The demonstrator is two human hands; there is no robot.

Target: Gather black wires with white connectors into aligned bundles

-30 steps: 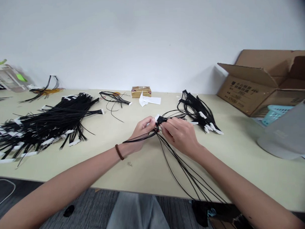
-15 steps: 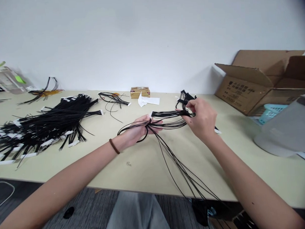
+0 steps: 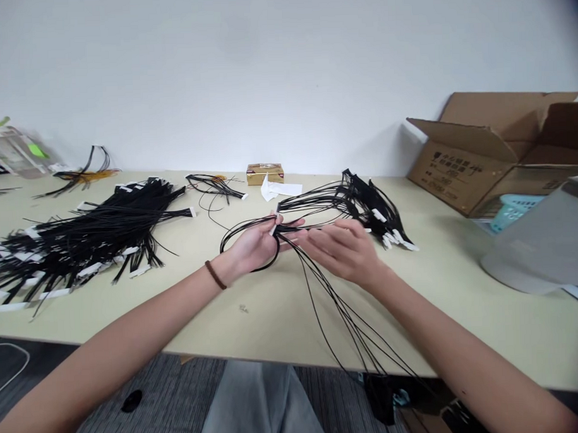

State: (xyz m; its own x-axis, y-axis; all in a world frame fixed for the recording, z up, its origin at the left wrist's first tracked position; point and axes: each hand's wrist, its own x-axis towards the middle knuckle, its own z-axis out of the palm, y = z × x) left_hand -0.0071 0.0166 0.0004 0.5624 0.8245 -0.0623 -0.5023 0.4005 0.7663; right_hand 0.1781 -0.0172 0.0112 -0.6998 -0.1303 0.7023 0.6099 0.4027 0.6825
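Observation:
My left hand (image 3: 256, 244) is closed around a bundle of thin black wires (image 3: 330, 303) near a small white connector (image 3: 273, 228). The wires loop out to the left of the hand and trail down over the table's front edge. My right hand (image 3: 341, 249) lies just right of it, palm up, fingers loosely stretched toward the connector, touching the wires. A second run of black wires (image 3: 312, 200) reaches from the hands back to a small pile of black wire harnesses (image 3: 374, 207) with white connectors.
A big heap of black harnesses (image 3: 85, 239) covers the table's left side. A small gold box (image 3: 265, 174) and white paper (image 3: 281, 189) sit by the wall. An open cardboard box (image 3: 500, 152) with a teal basket (image 3: 514, 212) stands at right, behind a grey object (image 3: 541, 245).
My right hand carried a wire set right to the small pile, let it go there, then came back beside my left hand. My left hand kept its grip on the bundle.

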